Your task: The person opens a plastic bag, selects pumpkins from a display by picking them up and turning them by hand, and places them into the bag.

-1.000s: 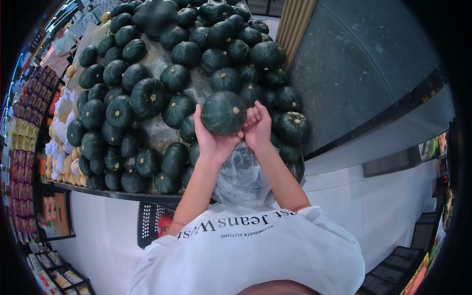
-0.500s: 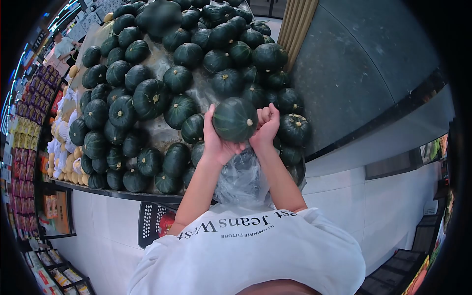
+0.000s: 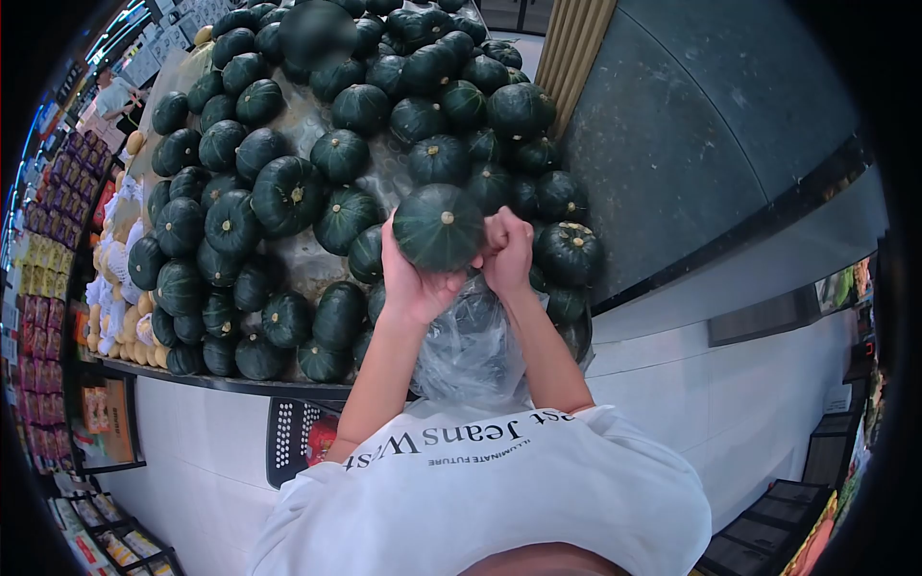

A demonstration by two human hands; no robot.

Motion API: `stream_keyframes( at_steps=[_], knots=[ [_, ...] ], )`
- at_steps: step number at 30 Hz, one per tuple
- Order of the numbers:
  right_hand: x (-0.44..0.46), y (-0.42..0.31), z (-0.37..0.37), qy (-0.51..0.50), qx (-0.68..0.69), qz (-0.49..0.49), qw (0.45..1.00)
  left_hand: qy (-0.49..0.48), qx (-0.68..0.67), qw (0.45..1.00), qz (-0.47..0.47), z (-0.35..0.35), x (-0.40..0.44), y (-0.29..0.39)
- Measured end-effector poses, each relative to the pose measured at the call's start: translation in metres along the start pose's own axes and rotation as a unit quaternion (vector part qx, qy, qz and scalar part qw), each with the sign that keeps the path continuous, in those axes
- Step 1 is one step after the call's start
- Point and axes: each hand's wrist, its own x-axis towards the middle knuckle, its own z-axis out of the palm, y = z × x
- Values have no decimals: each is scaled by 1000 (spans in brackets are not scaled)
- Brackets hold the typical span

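Observation:
A round dark green pumpkin (image 3: 437,228) with a pale stem spot rests in my left hand (image 3: 420,284), whose fingers curl round its left side and underside. My right hand (image 3: 507,252) is at the pumpkin's right edge, its fingers curled in; whatever they hold, if anything, is hidden. Below both hands a clear plastic bag (image 3: 471,350) lies between my forearms, with something dark inside. Many more green pumpkins (image 3: 288,196) are heaped on the display around and beyond my hands.
Yellow squashes (image 3: 130,326), some in white foam nets, line the display's left side. A dark slanted panel (image 3: 691,144) stands at the right. A black crate (image 3: 286,442) sits on the floor below. A person (image 3: 115,96) is at the far upper left.
The pumpkin and both hands moved right, then back left. The pumpkin has turned, so its stem spot now faces more toward me. My right hand's fingers remain curled.

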Motion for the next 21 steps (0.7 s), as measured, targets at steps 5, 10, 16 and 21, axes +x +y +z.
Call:
stream_keyframes(
  at_steps=[5,10,16,21],
  knots=[
    [10,4,-8,87,81,21,993,-2,16,1000,-8,-4,2,-1],
    [9,12,-4,103,79,45,991,38,-7,999,23,1,6,-6],
    [9,12,-13,109,137,63,983,57,-7,998,17,3,5,-8],
    [3,18,-11,31,19,-23,999,32,42,999,-12,1,4,-4]
  ],
)
